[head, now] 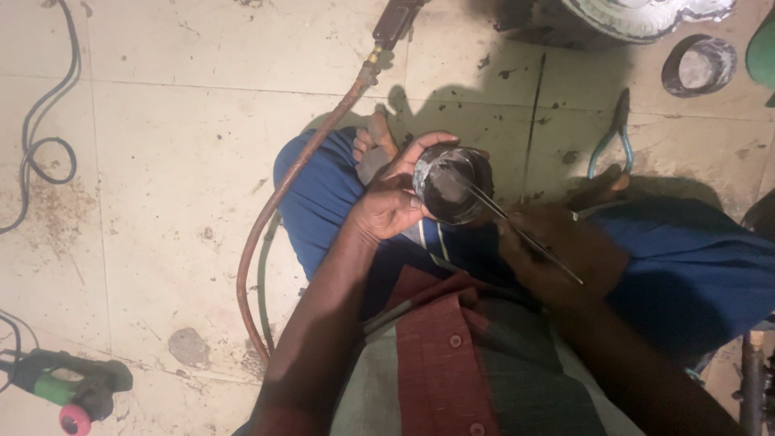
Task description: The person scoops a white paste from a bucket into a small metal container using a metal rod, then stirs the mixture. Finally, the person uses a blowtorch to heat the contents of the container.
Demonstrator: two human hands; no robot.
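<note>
My left hand [391, 202] grips a small round dark metal cup [450, 184] by its rim, held above my lap. My right hand [557, 254] pinches a thin metal rod [517, 230] whose tip reaches into the cup's mouth. Grey paste coats the inside of the cup. Both hands are over my blue trousers, with my red and grey shirt below them.
A reddish hose [282, 202] with a brass torch fitting [387, 32] runs across the tiled floor at left. Blue-handled pliers [613, 133] lie at right, near a round tin [698, 64]. A green power tool [69, 387] sits at the bottom left, black cable [40, 137] at far left.
</note>
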